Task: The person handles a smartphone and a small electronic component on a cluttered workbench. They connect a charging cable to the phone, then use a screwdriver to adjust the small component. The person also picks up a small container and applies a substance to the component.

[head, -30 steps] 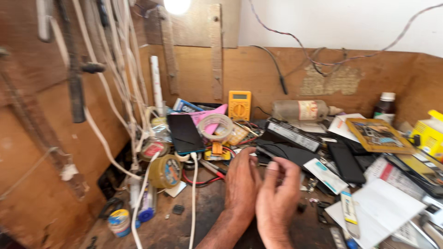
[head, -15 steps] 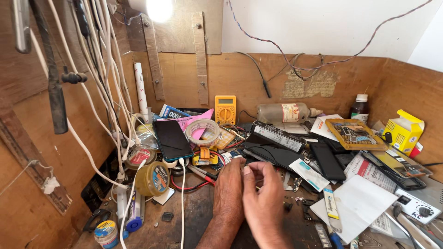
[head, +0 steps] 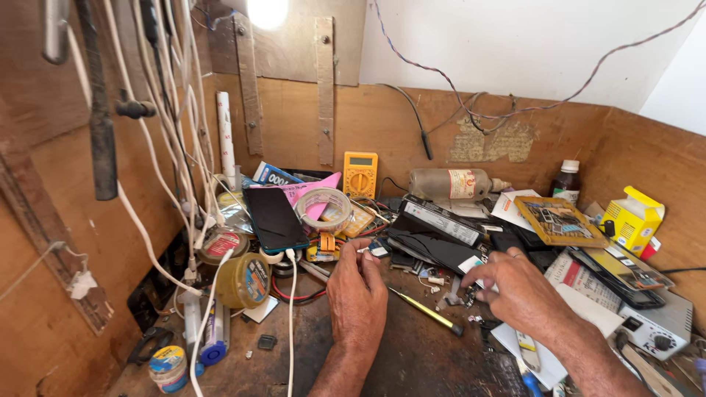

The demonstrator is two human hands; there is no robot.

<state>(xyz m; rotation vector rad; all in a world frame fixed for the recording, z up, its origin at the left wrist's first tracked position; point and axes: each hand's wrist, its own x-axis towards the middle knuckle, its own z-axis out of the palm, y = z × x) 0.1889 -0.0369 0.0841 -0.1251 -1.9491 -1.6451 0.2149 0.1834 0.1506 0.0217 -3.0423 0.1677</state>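
Part (head: 365, 250), tiny, light, easily dropped: my left hand (head: 358, 290) pinches its edges; right hand (head: 515, 290) spread over loose bits (head: 471, 298).

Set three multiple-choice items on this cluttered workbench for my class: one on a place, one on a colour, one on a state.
1. Where does the yellow-handled screwdriver lie?
A. between the two hands
B. hanging on the wall
C. on the yellow box

2. What colour is the multimeter at the back board?
A. blue
B. yellow
C. white

3. How is the plastic bottle placed?
A. upright
B. upside down
C. on its side

Answers: 1 A, it rests on the bench between the left hand and the right hand. 2 B, its case is yellow. 3 C, it lies flat, cap toward the right.
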